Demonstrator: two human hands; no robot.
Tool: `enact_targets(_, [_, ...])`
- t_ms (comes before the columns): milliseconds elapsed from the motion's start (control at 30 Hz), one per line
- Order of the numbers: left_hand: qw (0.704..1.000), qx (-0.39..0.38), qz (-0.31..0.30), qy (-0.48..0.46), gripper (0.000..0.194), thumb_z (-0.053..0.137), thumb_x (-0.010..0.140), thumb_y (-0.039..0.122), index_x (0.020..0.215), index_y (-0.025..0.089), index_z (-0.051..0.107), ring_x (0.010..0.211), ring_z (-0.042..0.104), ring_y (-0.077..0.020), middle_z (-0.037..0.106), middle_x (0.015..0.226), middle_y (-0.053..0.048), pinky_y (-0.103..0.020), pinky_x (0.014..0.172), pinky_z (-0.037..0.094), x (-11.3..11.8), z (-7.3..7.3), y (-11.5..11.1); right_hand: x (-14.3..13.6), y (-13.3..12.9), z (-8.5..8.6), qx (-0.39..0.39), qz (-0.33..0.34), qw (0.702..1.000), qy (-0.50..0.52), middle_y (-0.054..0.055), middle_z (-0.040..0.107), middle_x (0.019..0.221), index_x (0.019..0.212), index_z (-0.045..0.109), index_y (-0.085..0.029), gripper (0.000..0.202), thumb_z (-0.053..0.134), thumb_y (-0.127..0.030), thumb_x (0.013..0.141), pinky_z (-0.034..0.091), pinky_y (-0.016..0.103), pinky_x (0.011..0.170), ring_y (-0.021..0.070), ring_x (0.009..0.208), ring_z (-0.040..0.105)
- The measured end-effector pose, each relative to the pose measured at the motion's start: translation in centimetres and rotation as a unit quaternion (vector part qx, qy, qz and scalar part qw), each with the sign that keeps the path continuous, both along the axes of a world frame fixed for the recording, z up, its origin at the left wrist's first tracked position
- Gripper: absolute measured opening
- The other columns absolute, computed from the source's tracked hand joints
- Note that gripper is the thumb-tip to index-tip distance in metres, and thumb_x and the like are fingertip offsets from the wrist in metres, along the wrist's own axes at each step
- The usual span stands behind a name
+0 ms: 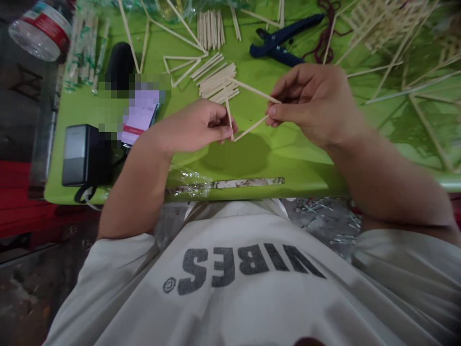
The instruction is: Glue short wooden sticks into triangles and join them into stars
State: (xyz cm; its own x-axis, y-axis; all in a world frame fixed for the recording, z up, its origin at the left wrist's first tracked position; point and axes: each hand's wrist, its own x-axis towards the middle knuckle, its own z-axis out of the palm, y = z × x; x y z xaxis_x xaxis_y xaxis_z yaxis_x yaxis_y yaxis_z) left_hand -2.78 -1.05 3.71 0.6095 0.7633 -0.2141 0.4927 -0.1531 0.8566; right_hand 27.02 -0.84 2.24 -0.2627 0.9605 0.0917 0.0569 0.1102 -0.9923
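Both hands hold a small frame of thin wooden sticks above the green table. My left hand pinches its lower left corner, where two sticks meet. On the other side, my right hand grips the right ends of the upper and lower sticks between thumb and fingers. Whether those two ends touch is hidden by the fingers. Just behind the frame lies a pile of loose sticks. A joined stick shape rests to the left of that pile.
Blue cutters lie behind my right hand, near dark red string. At the left are a phone, a power bank and wrapped sticks. A stick lattice stands at the back right.
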Motion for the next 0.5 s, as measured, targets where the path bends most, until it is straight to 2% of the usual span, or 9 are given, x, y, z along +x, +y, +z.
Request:
enact_targets(100, [0.998,-0.027,0.007,-0.063,0.029,0.096,0.098,0.041,0.118,0.023,0.086,0.113,0.088,-0.0263,0.091,0.120,-0.009,-0.044,0.109,0.071,0.2,0.9,-0.6,-0.1,-0.1,0.3,0.022,-0.027,0.999,0.037,-0.001,0.084,0.081,0.089,0.083,-0.033,0.029,0.105,-0.030,0.071,0.074,0.048,0.075,0.0277,0.074,0.083])
enact_targets(233, [0.986,-0.035,0.037,-0.161,0.028,0.103,0.092,0.033,0.111,0.022,0.086,0.111,0.089,-0.0253,0.093,0.116,-0.011,-0.045,0.110,0.072,0.7,1.3,-1.5,0.2,-0.2,0.9,0.028,-0.064,0.996,0.056,-0.002,0.083,0.083,0.093,0.078,-0.037,0.034,0.102,-0.040,0.070,0.074,0.049,0.079,0.0289,0.080,0.083])
enact_targets(333, [0.976,-0.008,0.078,-0.203,0.032,0.106,0.093,0.042,0.106,0.021,0.086,0.104,0.087,-0.0234,0.093,0.117,-0.012,-0.041,0.097,0.073,1.1,0.9,-1.9,0.2,-0.3,1.3,0.038,-0.059,0.996,0.054,-0.002,0.085,0.089,0.097,0.074,-0.039,0.040,0.104,-0.048,0.072,0.074,0.047,0.084,0.0271,0.083,0.082])
enact_targets(433, [0.972,0.047,0.102,-0.208,0.041,0.105,0.097,0.059,0.099,0.023,0.085,0.088,0.083,-0.0201,0.091,0.102,-0.008,-0.036,0.080,0.070,1.3,0.2,-1.9,-0.1,-0.3,1.0,0.037,-0.065,0.992,0.101,-0.003,0.085,0.090,0.095,0.077,-0.037,0.037,0.106,-0.042,0.074,0.072,0.040,0.079,0.0225,0.079,0.079])
enact_targets(500, [0.965,0.082,0.102,-0.229,0.047,0.106,0.094,0.066,0.093,0.024,0.086,0.077,0.080,-0.0183,0.087,0.089,-0.005,-0.033,0.069,0.066,1.4,-0.2,-1.6,-0.4,-0.2,0.6,0.035,-0.081,0.981,0.170,-0.003,0.085,0.086,0.092,0.080,-0.034,0.033,0.108,-0.035,0.074,0.068,0.036,0.069,0.0199,0.072,0.075])
